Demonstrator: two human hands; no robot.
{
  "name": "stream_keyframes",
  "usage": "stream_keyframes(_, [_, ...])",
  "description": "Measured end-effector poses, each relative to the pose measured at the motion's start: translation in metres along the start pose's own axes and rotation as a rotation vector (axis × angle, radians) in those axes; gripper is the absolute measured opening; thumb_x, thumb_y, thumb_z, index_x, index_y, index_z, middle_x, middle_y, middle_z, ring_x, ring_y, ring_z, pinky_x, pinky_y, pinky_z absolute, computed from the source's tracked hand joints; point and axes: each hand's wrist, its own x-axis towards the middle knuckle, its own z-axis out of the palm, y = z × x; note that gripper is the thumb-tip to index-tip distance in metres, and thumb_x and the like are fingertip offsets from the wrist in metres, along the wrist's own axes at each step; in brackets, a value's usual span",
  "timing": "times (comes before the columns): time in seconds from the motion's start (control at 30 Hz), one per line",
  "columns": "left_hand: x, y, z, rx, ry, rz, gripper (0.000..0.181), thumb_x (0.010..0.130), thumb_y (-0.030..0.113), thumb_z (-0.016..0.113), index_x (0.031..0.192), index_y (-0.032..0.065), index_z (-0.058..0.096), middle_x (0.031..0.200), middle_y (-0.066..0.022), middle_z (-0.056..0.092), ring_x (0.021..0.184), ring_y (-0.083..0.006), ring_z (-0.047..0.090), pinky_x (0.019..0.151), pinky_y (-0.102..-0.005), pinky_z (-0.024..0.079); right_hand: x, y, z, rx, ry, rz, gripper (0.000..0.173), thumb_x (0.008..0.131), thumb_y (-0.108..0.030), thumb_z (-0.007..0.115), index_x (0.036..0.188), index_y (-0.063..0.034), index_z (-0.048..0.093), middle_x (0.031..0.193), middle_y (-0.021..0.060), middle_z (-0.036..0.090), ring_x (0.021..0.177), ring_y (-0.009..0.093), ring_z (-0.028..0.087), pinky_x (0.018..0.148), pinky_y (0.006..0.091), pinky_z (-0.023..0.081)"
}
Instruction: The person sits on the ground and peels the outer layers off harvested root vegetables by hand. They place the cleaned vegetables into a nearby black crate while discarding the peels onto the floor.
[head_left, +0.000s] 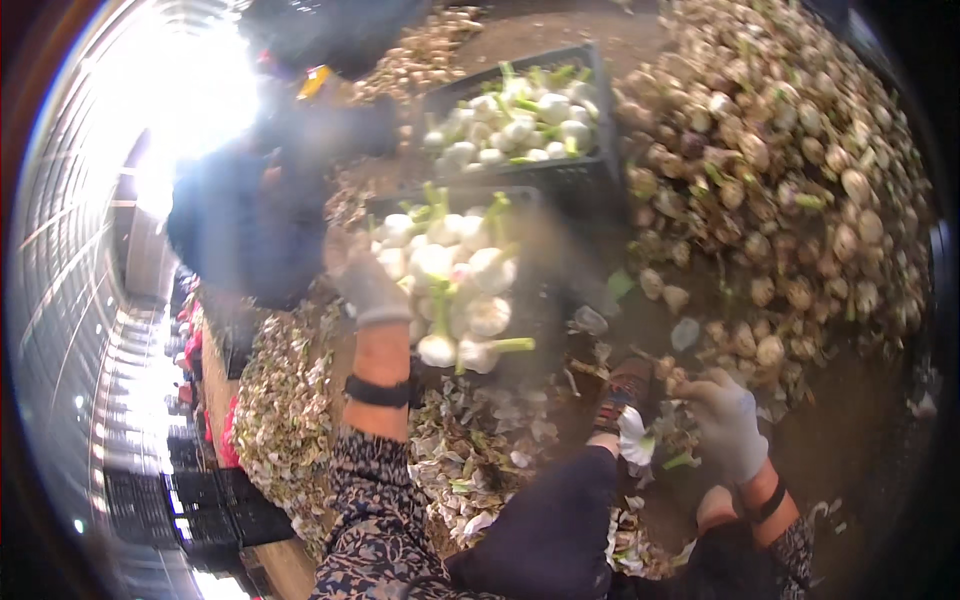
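Note:
My left hand (367, 281), in a pale glove, reaches to the left edge of a dark plastic crate (536, 315) heaped with peeled white garlic bulbs (442, 262); its fingers blur, so their grip cannot be told. Low on the right, my right hand (724, 424), also gloved, has its fingers at a small brownish thing, perhaps garlic or its root, beside my shoe (626, 382). Whether it holds this is unclear. A white garlic piece (635, 439) shows between the shoe and that hand.
A second crate (607, 112) of cleaned garlic stands beyond the first. Unpeeled garlic (757, 172) is piled at the right. Husks (472, 465) cover the ground between and left of my legs. A person in dark clothes (247, 217) is close at the upper left. Black crates (195, 502) stand stacked at the lower left.

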Motion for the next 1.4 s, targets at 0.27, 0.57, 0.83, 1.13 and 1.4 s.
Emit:
stream_keyframes(0.27, [-0.233,-0.030,0.103,0.125,-1.185,0.334,0.028,0.091,0.004,0.056,0.117,0.0002,0.064,0.113,-0.0114,0.065,0.106,-0.0242,0.061,0.097,-0.0341,0.046,-0.034,0.054,-0.018,-0.250,-0.499,0.235,0.029,0.085,-0.031,0.064,0.106,-0.0128,0.070,0.097,0.0132,0.065,0.093,0.030,0.065,0.078,0.0422,0.051])
stream_keyframes(0.57, [-0.406,-0.136,0.126,0.618,-1.734,1.067,0.062,0.070,0.032,0.077,0.124,0.0122,0.053,0.128,-0.0172,0.053,0.120,-0.0365,0.051,0.107,-0.0527,0.033,-0.080,0.075,-0.058,-0.143,-0.330,0.504,0.030,0.085,-0.030,0.057,0.104,-0.0100,0.068,0.103,0.0138,0.067,0.099,0.033,0.063,0.085,0.0425,0.050])
stream_keyframes(0.83, [-0.348,-0.109,0.106,-0.083,-1.436,-0.331,0.044,0.078,0.016,0.078,0.112,0.0001,0.055,0.101,-0.0121,0.064,0.088,-0.0179,0.065,0.076,-0.0325,0.055,-0.083,0.082,-0.068,-0.084,0.007,0.525,0.027,0.086,-0.027,0.059,0.102,-0.0073,0.067,0.096,0.0160,0.066,0.096,0.034,0.064,0.081,0.0423,0.051])
stream_keyframes(1.13, [-0.340,-0.160,0.122,0.340,-1.056,-0.380,0.064,0.088,0.056,0.064,0.114,-0.0026,0.059,0.097,-0.0075,0.064,0.083,-0.0152,0.060,0.077,-0.0330,0.051,-0.056,0.057,-0.062,0.561,0.435,0.551,0.019,0.088,-0.006,0.059,0.104,-0.0030,0.069,0.078,0.0045,0.064,0.064,0.008,0.057,0.059,0.0226,0.045])
stream_keyframes(1.4, [-0.363,-0.134,0.139,0.921,-1.924,0.713,0.062,0.075,0.033,0.074,0.128,0.0121,0.051,0.100,-0.0207,0.064,0.096,-0.0377,0.064,0.083,-0.0462,0.052,-0.048,0.052,-0.058,0.634,0.461,0.594,0.044,0.092,-0.002,0.046,0.135,0.0036,0.050,0.074,-0.0011,0.057,0.060,0.004,0.047,0.056,0.0198,0.041])
